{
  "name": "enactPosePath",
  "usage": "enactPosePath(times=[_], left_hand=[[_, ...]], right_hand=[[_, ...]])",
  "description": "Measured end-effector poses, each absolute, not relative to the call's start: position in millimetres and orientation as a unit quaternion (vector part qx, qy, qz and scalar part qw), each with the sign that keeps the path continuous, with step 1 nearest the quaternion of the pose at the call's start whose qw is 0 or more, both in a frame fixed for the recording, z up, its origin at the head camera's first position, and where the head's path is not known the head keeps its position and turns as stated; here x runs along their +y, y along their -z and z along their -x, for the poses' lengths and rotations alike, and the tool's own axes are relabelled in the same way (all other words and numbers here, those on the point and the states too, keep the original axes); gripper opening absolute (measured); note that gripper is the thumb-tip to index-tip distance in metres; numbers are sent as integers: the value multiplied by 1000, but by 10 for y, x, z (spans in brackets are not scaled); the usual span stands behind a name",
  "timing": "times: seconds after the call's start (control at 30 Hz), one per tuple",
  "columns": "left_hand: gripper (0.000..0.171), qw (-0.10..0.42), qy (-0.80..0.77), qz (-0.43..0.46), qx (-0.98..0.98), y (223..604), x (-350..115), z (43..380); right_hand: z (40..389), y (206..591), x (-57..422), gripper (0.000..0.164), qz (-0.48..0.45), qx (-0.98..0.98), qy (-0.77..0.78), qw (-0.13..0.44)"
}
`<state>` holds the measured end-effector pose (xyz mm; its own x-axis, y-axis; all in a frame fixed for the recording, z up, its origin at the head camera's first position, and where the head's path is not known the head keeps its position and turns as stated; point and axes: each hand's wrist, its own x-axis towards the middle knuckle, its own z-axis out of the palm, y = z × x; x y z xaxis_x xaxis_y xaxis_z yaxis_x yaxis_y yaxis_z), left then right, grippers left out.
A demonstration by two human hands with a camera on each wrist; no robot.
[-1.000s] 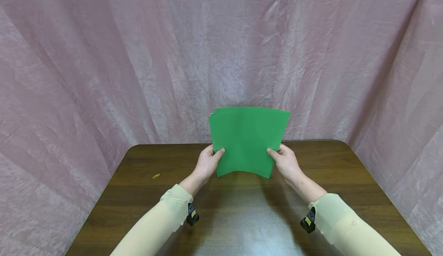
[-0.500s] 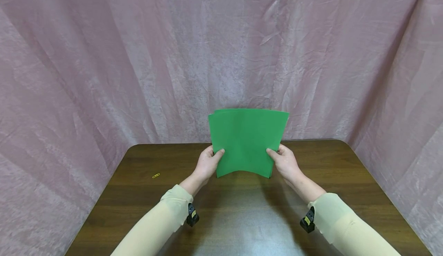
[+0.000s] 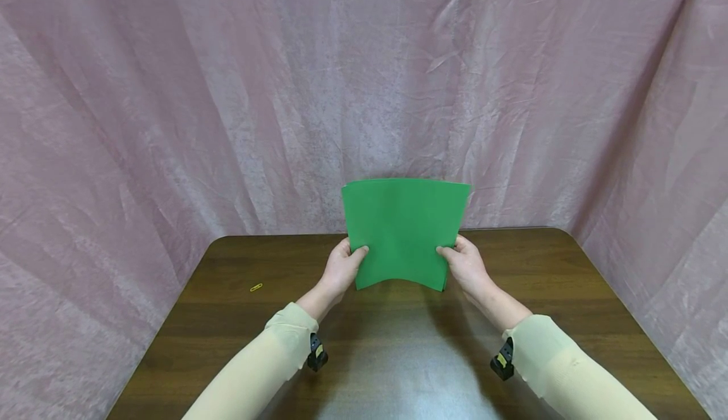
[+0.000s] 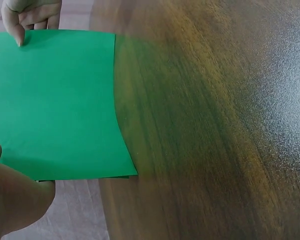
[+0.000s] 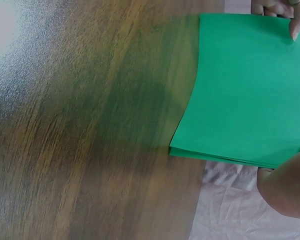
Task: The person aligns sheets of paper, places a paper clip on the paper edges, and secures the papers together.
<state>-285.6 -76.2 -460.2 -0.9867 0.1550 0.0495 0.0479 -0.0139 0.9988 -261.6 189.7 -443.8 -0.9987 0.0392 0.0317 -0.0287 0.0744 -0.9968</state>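
Note:
A thin stack of green paper sheets (image 3: 405, 230) stands upright over the dark wooden table (image 3: 239, 319), its bottom edge bowed upward. My left hand (image 3: 341, 267) grips its left edge, thumb on the near face. My right hand (image 3: 467, 266) grips the right edge the same way. In the left wrist view the green sheets (image 4: 55, 102) fill the left half, with the right hand's fingers (image 4: 32, 17) at the far edge. In the right wrist view the sheets (image 5: 250, 92) show layered edges near the lower corner.
A small yellow paper clip (image 3: 256, 288) lies on the table at the left. Pink crumpled cloth (image 3: 170, 91) hangs behind the table and on both sides. The table's near middle shows a bright glare patch (image 3: 409, 369).
The fanned top edges of the sheets have drawn together into one neat edge, and the stack's right side has shifted slightly left. Both hands stay at the same spots.

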Motion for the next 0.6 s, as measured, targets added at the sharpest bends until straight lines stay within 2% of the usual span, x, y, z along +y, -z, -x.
enactPosePath(times=[0.6], left_hand=[[38,54,-718,-77,689,4669,-696,2851]], right_hand=[[2658,4507,1810,46,-12,-708,-705,27]])
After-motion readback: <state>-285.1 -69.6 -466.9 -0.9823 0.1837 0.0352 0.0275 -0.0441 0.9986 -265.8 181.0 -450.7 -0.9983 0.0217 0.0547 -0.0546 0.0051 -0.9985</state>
